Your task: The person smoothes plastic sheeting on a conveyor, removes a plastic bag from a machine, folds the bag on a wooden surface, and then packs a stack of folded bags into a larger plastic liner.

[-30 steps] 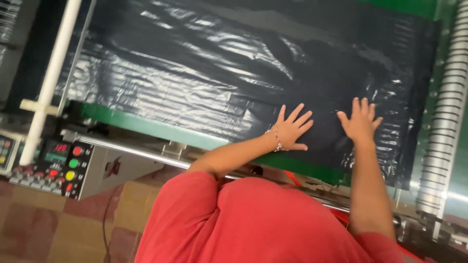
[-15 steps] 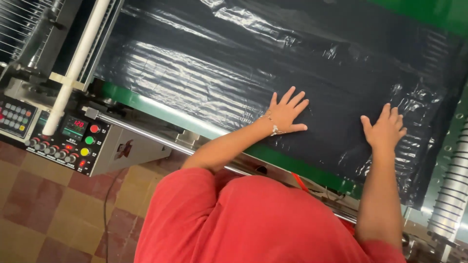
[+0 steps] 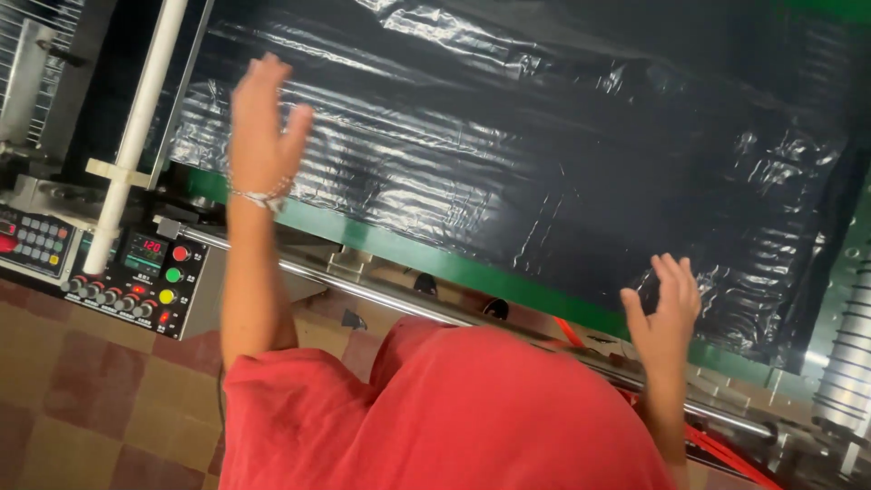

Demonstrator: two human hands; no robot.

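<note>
In the head view, a large black plastic sheet (image 3: 544,154) is lying spread across a green surface (image 3: 435,259) that is running diagonally from upper left to lower right. The sheet is glossy and wrinkling all over, with fine creases running along its length and heavier crumpling toward its right end, and it is covering nearly all of the surface so that only a narrow green strip is showing along the near edge.

The left hand (image 3: 263,127) is standing open with the fingers stretched wide and the thumb apart, holding nothing. It is lying over the left end of the sheet, close to that end's edge; the hand is blurring, so whether it is pressing on the plastic or hanging just above it cannot be told. A beaded bracelet (image 3: 259,195) is sitting around its wrist.

The right hand (image 3: 667,304) is also open and empty, fingers loosely spread, resting at the near edge of the sheet toward its right end, with the fingertips touching the crumpled plastic. The two hands are well apart, with most of the sheet lying between them.

A red shirt (image 3: 445,417) is filling the bottom of the picture. A metal rail (image 3: 390,304) is running along below the green edge. At the left, a control panel (image 3: 136,281) with coloured buttons and a small display is hanging beside a white pole (image 3: 136,127). A ribbed roller (image 3: 848,363) is standing at the far right, and a chequered tile floor (image 3: 73,399) is showing at the lower left.
</note>
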